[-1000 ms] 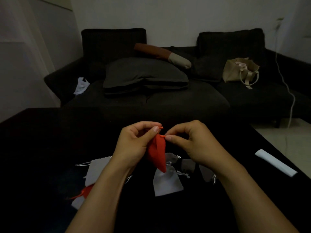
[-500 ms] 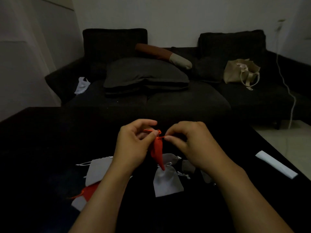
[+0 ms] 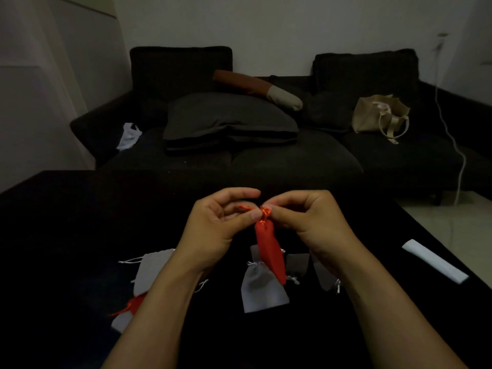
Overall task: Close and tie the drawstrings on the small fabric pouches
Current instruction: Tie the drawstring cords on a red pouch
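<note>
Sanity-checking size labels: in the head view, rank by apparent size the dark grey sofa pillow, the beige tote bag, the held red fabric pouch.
1. Dark grey sofa pillow, clearly largest.
2. Beige tote bag.
3. Red fabric pouch, narrowest, though it is much nearer the camera, so its true size versus the bag is unsure.

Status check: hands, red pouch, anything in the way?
Left hand and right hand pinching the cords at the neck of the red pouch. Pouch cinched, hanging above table. Nothing in the way.

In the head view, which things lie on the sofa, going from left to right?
White plastic bag → big dark cushion → brown and cream bolster → beige tote bag → white cable.
</note>
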The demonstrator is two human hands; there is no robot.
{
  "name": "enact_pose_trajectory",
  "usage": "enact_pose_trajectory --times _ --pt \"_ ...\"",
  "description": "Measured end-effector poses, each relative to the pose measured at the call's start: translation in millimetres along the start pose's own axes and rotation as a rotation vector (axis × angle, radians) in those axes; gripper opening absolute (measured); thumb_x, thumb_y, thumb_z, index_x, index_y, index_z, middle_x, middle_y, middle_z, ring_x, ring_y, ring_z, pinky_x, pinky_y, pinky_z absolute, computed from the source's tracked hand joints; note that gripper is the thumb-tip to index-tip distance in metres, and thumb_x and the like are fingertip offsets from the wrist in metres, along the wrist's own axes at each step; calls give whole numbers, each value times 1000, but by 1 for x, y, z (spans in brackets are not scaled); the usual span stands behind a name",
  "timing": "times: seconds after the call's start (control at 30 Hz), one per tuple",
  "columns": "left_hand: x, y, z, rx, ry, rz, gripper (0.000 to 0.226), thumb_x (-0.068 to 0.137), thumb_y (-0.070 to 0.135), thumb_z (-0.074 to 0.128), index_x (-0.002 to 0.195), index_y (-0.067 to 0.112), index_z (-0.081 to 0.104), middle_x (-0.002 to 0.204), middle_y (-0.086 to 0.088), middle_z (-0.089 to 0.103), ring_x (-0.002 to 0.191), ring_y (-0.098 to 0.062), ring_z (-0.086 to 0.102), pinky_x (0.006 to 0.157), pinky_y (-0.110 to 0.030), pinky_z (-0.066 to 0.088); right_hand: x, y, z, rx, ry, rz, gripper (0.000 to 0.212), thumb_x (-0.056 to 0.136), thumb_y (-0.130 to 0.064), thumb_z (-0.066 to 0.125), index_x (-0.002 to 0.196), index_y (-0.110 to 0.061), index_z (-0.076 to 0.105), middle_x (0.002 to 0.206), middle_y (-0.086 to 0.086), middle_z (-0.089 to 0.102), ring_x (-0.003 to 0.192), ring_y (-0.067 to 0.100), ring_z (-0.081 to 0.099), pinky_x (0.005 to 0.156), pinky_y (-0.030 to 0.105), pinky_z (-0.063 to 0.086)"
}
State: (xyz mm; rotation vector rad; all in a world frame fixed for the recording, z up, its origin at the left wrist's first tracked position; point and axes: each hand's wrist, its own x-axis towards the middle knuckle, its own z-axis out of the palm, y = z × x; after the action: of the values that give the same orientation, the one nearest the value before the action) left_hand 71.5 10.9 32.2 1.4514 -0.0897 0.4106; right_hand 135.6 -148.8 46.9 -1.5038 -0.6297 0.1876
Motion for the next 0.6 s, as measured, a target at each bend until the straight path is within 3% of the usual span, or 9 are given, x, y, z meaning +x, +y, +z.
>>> enact_pose_trajectory --times 0.2,0.37,0.43,0.53,0.6 --pt "1 -7 7 170 89 75 17 83 3 70 96 14 75 85 -3 77 81 -10 73 71 -17 54 1 5 2 69 43 118 10 81 -1 71 88 6 73 84 27 72 73 26 67 65 27 55" --pt "2 -8 10 312 119 102 13 90 8 66 90 18 73 86 2 75 83 -9 72 71 -19 54 2 9 -1 66 -22 154 14 90 -6 65 96 2 74 81 13 73 67 7 65 56 14 48" --pt "2 -11 13 366 152 106 13 92 11 65 90 22 71 86 5 74 83 -6 71 70 -17 53 3 9 -2 76 -37 165 15 87 -10 68 97 -1 75 84 11 75 71 8 68 61 17 51" --pt "1 -15 19 401 181 122 9 93 13 64 90 21 69 84 5 72 79 -3 70 66 -16 52 3 9 -2 112 2 197 30 70 -21 77 94 -2 76 90 17 76 83 22 71 77 31 55" --pt "1 -17 20 409 176 117 9 93 14 63 89 21 68 83 6 72 77 -3 69 65 -15 52 3 10 -2 121 27 216 32 65 -22 79 89 -2 77 88 17 76 82 25 71 78 33 55"
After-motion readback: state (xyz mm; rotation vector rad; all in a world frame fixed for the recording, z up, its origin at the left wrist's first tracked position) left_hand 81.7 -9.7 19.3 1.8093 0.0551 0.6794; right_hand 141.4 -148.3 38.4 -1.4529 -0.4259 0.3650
